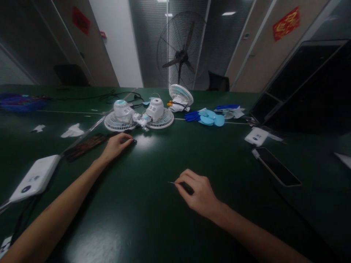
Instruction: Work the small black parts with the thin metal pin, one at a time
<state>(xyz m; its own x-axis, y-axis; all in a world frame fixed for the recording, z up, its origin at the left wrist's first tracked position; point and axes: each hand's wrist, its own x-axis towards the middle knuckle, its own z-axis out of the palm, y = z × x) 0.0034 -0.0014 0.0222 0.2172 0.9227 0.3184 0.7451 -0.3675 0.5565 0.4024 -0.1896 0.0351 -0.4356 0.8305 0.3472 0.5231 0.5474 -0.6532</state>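
Observation:
My left hand (116, 147) rests low over the green table (148, 219), its fingers closed at a small dark piece (134, 141) too small to name. Just behind that hand lie two white fan heads (160, 118) face down, joined by white parts between them. Nearer to me and to the right, my right hand (197, 190) pinches a thin metal rod (171, 182) between thumb and fingertips. Its tip points left, and the rest is hidden in the fingers.
Farther back stands another small white fan (181, 96). Light-blue fan blades (211, 118) and blue gloves (230, 108) lie to its right. A phone (276, 166) and white power bank (256, 136) are at right; another white power bank (35, 177) is at left.

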